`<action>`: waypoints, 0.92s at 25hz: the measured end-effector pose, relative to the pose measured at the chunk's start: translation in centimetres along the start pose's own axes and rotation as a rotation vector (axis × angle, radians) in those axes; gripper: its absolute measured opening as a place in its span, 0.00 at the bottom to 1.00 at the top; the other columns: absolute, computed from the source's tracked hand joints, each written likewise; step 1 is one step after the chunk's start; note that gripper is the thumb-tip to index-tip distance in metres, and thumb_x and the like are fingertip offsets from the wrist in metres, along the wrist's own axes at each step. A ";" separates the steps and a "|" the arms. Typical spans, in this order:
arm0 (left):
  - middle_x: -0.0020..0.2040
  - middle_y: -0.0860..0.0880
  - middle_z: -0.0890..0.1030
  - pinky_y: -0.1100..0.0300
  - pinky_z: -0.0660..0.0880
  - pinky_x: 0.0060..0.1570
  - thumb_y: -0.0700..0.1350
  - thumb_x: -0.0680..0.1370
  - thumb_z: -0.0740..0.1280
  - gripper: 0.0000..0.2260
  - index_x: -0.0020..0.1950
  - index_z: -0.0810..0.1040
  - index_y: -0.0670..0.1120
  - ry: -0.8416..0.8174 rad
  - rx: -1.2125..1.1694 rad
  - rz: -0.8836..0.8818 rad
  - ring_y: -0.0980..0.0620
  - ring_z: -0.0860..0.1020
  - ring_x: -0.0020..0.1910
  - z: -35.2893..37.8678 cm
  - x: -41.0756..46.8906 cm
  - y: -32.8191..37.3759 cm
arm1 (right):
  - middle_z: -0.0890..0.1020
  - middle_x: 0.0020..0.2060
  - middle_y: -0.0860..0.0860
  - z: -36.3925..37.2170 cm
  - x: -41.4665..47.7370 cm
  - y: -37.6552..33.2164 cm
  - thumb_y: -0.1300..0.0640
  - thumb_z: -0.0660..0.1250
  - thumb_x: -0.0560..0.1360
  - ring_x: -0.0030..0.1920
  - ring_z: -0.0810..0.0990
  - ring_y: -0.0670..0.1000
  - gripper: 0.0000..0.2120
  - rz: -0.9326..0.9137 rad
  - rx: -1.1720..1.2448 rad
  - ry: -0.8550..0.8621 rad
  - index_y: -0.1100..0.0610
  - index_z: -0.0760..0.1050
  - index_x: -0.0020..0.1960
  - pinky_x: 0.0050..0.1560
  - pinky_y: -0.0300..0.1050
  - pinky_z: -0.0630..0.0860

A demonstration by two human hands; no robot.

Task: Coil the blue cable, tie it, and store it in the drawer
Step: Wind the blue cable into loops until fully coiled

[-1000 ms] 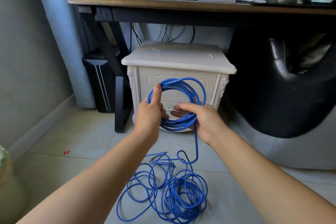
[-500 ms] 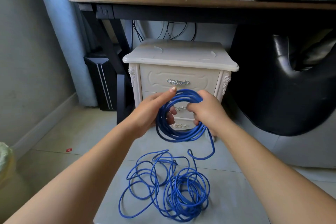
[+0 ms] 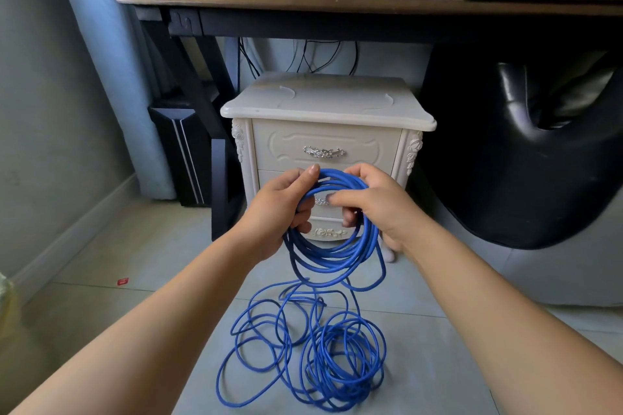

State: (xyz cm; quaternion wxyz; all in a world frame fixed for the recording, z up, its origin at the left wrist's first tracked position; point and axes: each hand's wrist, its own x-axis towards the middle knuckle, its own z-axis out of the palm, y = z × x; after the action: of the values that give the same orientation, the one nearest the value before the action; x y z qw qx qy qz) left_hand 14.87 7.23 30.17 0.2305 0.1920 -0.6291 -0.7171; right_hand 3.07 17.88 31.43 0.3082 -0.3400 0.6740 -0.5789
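A: Why are both hands working right in front of the cabinet (image 3: 323, 101)?
B: The left hand (image 3: 283, 209) is gripping one side of the blue cable (image 3: 330, 256), fingers curled round the strands, so the wound loops are hanging together as one ring. The right hand (image 3: 377, 209) is clasping the opposite side, fingers wrapped over the strands, probably laying in a fresh loop
A: And where is the rest lying?
B: Most of it is sprawling in a loose heap (image 3: 313, 354) on the floor (image 3: 135, 263) directly below, with strands running up to the ring, so it is feeding upward without dragging far
A: So tying is some way off?
B: I am judging so. Plenty is waiting to be wound, and the drawer (image 3: 323, 152) behind the hands is sitting closed, so storing is coming last
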 end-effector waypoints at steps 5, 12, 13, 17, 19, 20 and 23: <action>0.30 0.51 0.56 0.62 0.52 0.27 0.52 0.83 0.60 0.15 0.38 0.70 0.49 0.157 -0.232 0.015 0.55 0.54 0.25 -0.1 0.3 0.6 | 0.84 0.40 0.56 -1.0 -0.7 0.3 0.65 0.73 0.71 0.41 0.85 0.56 0.18 0.125 0.106 -0.202 0.56 0.74 0.59 0.47 0.54 0.82; 0.25 0.53 0.58 0.65 0.58 0.22 0.55 0.83 0.58 0.15 0.40 0.69 0.48 0.237 -0.534 0.000 0.57 0.55 0.21 1.2 0.6 0.2 | 0.80 0.30 0.55 0.7 -0.3 1.1 0.67 0.67 0.75 0.37 0.85 0.54 0.06 0.108 0.473 0.035 0.59 0.73 0.43 0.45 0.52 0.81; 0.25 0.53 0.59 0.65 0.60 0.23 0.55 0.83 0.58 0.15 0.41 0.69 0.47 0.218 -0.545 -0.005 0.57 0.56 0.21 1.7 0.5 0.1 | 0.75 0.24 0.52 0.8 -0.2 0.9 0.67 0.66 0.76 0.29 0.81 0.51 0.07 0.080 0.533 0.093 0.59 0.73 0.41 0.42 0.51 0.81; 0.28 0.50 0.66 0.61 0.68 0.31 0.56 0.83 0.57 0.16 0.46 0.73 0.45 0.097 -0.609 -0.069 0.54 0.63 0.23 1.8 -0.3 0.2 | 0.61 0.20 0.45 0.3 0.2 0.3 0.62 0.68 0.77 0.21 0.58 0.45 0.11 -0.015 0.473 0.146 0.54 0.70 0.38 0.30 0.43 0.71; 0.31 0.48 0.70 0.55 0.73 0.38 0.53 0.81 0.59 0.14 0.48 0.75 0.43 0.010 -0.595 -0.117 0.51 0.68 0.25 0.9 -0.6 0.7 | 0.60 0.20 0.45 -0.1 0.4 0.0 0.61 0.68 0.76 0.20 0.56 0.45 0.12 -0.016 0.385 0.178 0.53 0.68 0.38 0.26 0.40 0.64; 0.33 0.47 0.73 0.53 0.74 0.41 0.52 0.79 0.60 0.13 0.48 0.76 0.43 -0.019 -0.540 -0.136 0.50 0.71 0.27 0.4 -0.8 0.8 | 0.60 0.19 0.44 -0.2 0.5 -0.1 0.62 0.68 0.76 0.19 0.56 0.45 0.12 -0.010 0.321 0.190 0.53 0.68 0.39 0.25 0.39 0.62; 0.40 0.46 0.80 0.51 0.79 0.41 0.54 0.78 0.61 0.15 0.49 0.80 0.43 -0.008 -0.210 -0.147 0.49 0.79 0.33 -0.6 -0.7 1.0 | 0.65 0.18 0.43 -0.4 0.9 0.2 0.64 0.68 0.75 0.18 0.61 0.45 0.09 -0.018 -0.029 0.177 0.55 0.69 0.42 0.26 0.42 0.64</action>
State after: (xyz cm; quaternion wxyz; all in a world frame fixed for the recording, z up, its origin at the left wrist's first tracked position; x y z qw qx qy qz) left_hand 15.89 7.00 31.09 0.1936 0.2096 -0.5356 -0.7948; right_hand 2.20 17.39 31.24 0.2371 -0.2981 0.7038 -0.5997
